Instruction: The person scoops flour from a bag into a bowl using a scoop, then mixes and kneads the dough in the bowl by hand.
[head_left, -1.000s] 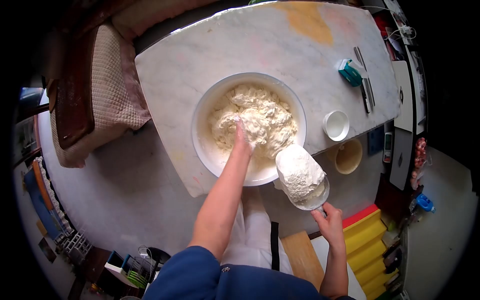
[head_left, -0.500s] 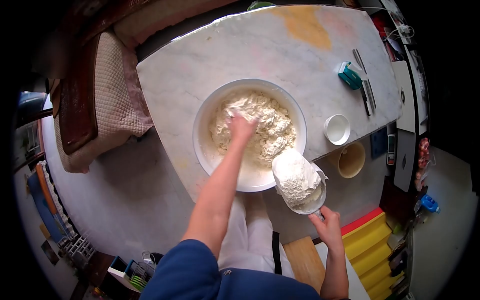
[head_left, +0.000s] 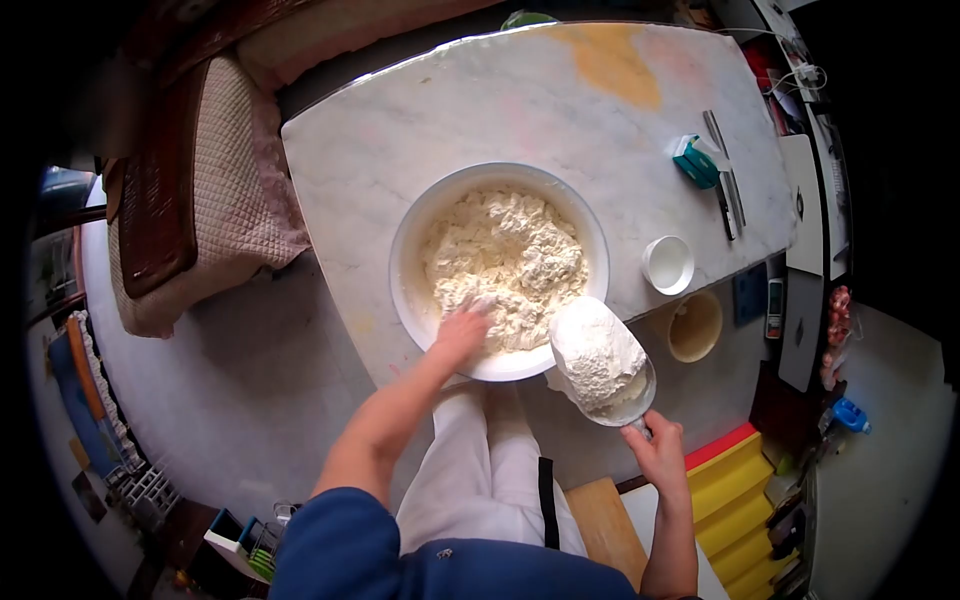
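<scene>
A large white basin point(head_left: 402, 290) stands at the table's near edge, with shaggy, lumpy dough point(head_left: 520, 240) inside. My left hand point(head_left: 462, 335) reaches into the near-left part of the basin. Its fingers look stretched out and touch the dough, their tips partly covered by it. My right hand point(head_left: 658, 448) is closed around the handle of a scoop point(head_left: 645, 390). White flour point(head_left: 598, 350) heaps in the scoop, whose front end overlaps the basin's near-right rim.
Right of the basin, a white bowl point(head_left: 668, 265) sits on the marble table point(head_left: 360, 180). Beyond it lie a teal dispenser point(head_left: 697, 163), a knife point(head_left: 726, 207) and a metal bar point(head_left: 722, 150). A beige bucket point(head_left: 694, 327) stands below the table's edge, and a padded chair point(head_left: 240, 190) at left.
My left hand has drawn back from the middle of the dough to the near-left side of the basin. The right hand keeps the flour-filled scoop in nearly the same place.
</scene>
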